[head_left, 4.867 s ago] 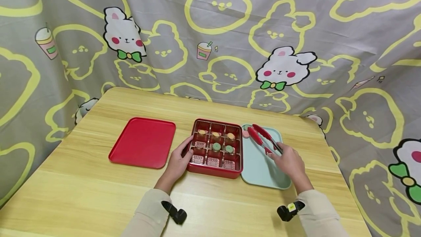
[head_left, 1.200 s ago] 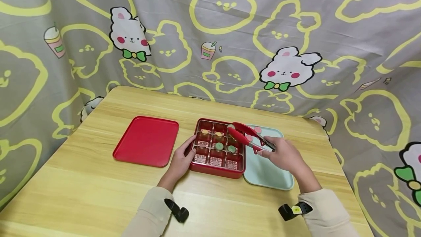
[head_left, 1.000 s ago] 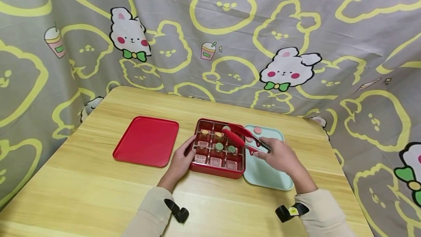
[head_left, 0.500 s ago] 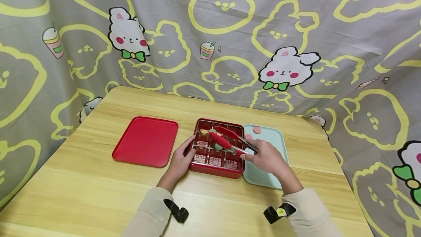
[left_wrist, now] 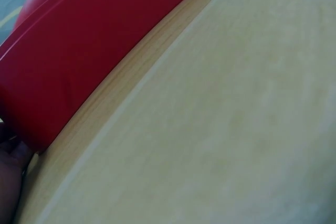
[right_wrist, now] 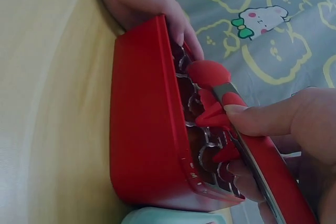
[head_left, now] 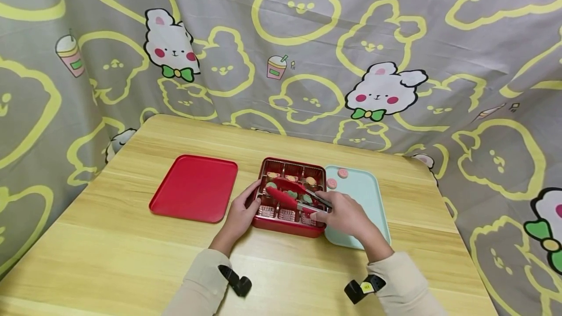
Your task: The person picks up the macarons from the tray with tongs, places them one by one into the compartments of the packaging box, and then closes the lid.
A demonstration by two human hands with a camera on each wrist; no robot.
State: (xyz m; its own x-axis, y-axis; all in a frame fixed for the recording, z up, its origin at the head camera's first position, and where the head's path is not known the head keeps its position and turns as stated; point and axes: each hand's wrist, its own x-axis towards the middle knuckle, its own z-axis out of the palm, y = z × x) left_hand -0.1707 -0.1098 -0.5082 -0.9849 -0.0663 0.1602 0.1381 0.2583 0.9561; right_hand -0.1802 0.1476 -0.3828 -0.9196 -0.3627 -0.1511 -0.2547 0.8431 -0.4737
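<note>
My right hand [head_left: 347,212] grips red-tipped tongs [right_wrist: 265,166] over the box. Between the tong tips sits a round green cookie-like piece [head_left: 271,187], at the left compartment of the middle row. The red box [head_left: 287,228] has a divided plastic insert. Yellow pieces [head_left: 311,181] lie in its back row, and two more green pieces [head_left: 291,193] in the middle row, partly behind the tongs. My left hand [head_left: 240,209] holds the box's left side, with the thumb at the rim; the left wrist view shows mainly the red box wall [left_wrist: 89,45].
A mint-green tray [head_left: 366,199] stands against the box's right side, with two pink round pieces [head_left: 343,173] near its back left corner. A flat red lid [head_left: 195,189] lies on the wooden table [head_left: 131,257] to the left. A patterned curtain [head_left: 307,28] hangs behind.
The tongs have carried the green piece from the mint-green tray leftward across the box to the middle row's left compartment. My left hand has stayed on the box.
</note>
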